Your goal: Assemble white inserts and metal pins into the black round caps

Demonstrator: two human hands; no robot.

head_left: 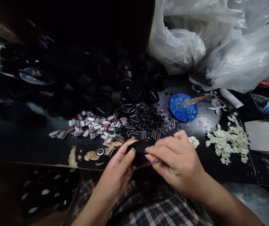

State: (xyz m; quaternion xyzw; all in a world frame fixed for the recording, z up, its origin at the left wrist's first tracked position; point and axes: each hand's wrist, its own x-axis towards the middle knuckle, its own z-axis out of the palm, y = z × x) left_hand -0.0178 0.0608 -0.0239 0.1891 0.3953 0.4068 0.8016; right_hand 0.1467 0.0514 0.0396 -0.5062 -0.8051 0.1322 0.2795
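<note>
My left hand is wrapped round a black rounded plastic part, thumb on its near side. My right hand is closed in a pinch at the right side of that part. A small dark piece shows at its fingertips, too small to name, and a grey bit lies against the fingers. Just beyond the hands are a heap of small black springs and a pile of grey-white cylinders with red rings. Left of my left hand lies a round metal-and-black piece.
A blue lid of clear grease holds a wooden stick. Pale flat plates are heaped at the right, beside a white box. Black housings crowd the dark back of the table. Plastic bags bulge at the back right.
</note>
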